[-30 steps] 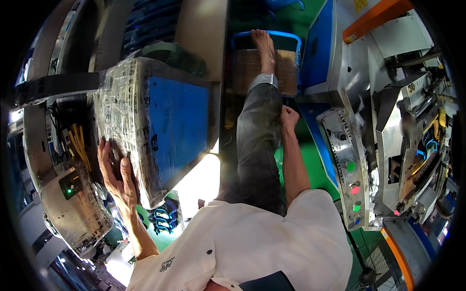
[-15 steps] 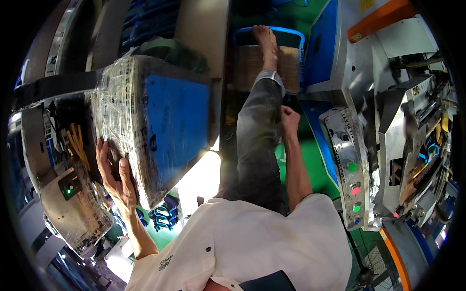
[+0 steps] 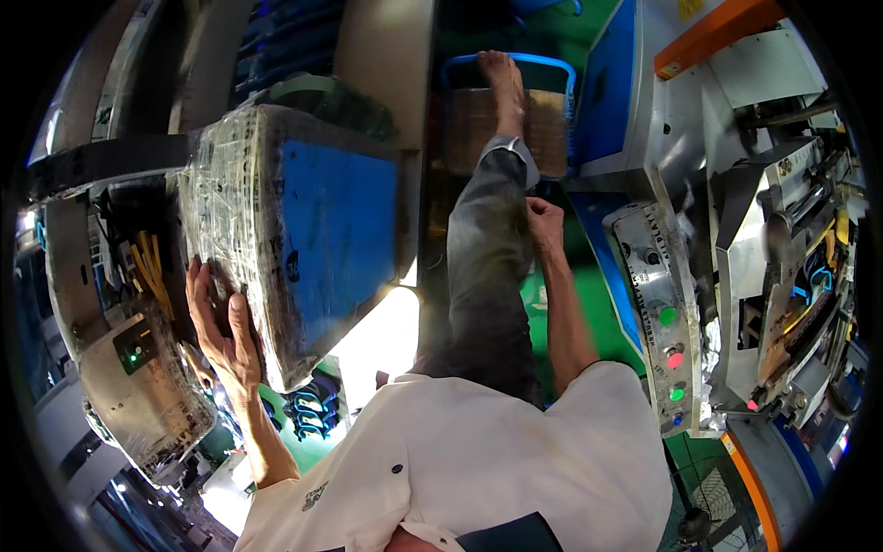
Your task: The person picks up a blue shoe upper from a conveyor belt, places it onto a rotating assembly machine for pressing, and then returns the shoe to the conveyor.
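One large plastic-wrapped bundle (image 3: 276,239) with a blue face is steadied by the left hand (image 3: 221,327), palm flat on its near side; the right hand (image 3: 544,225) rests, loosely curled, on the raised trouser leg (image 3: 487,267). Shifting the bundle would likely need both hands.

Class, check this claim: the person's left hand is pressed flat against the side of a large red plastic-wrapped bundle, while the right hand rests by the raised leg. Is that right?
Not quite. The head view shows the plastic-wrapped bundle has a blue face, not red. The rest holds: the left hand lies flat against its side, and the right hand rests by the raised leg.
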### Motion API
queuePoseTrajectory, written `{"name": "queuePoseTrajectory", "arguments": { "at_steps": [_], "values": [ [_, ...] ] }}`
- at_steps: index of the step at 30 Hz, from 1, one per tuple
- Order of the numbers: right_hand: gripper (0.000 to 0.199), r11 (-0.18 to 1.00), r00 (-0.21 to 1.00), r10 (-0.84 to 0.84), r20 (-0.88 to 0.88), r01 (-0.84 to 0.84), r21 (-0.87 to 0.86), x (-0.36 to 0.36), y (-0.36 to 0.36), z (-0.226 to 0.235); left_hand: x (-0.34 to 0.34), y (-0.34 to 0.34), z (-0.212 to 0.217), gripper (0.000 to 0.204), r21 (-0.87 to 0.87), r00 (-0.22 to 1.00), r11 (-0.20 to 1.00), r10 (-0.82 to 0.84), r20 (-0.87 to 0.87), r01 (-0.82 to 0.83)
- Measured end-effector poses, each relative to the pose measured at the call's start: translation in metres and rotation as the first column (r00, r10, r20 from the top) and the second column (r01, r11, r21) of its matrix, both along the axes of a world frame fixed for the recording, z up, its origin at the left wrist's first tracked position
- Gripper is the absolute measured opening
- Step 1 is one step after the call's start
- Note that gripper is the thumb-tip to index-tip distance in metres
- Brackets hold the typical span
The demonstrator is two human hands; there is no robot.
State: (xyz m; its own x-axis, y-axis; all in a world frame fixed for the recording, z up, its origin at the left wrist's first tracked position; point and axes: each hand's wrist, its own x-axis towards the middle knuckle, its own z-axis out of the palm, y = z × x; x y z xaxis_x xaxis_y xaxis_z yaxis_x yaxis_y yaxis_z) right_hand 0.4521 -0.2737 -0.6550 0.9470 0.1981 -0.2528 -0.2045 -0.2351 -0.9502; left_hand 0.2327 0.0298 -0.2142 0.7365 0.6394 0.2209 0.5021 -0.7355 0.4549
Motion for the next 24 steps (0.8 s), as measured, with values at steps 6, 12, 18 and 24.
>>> {"name": "queuePoseTrajectory", "arguments": {
  "at_steps": [6,12,18,24],
  "values": [
    [0.025,0.943,0.964,-0.254,0.081,0.265,-0.2,0.008,0.002,-0.044,0.001,0.002,0.0,0.057,0.007,1.0,1.0,-0.025,0.007,0.025],
    [0.023,0.995,0.996,-0.08,0.033,0.082,-0.058,-0.009,0.009,-0.054,0.004,0.001,0.0,0.056,0.016,1.0,1.0,-0.007,0.005,0.007],
    [0.023,0.997,0.994,0.005,0.111,0.004,-0.076,-0.012,-0.006,-0.019,-0.002,0.003,-0.003,0.053,0.058,0.999,0.998,-0.034,-0.003,0.034],
    [0.027,0.963,0.959,-0.27,-0.082,0.267,-0.046,0.017,0.008,-0.012,0.006,0.002,0.0,0.055,0.018,0.998,0.998,-0.055,0.018,0.055]
  ]
}}
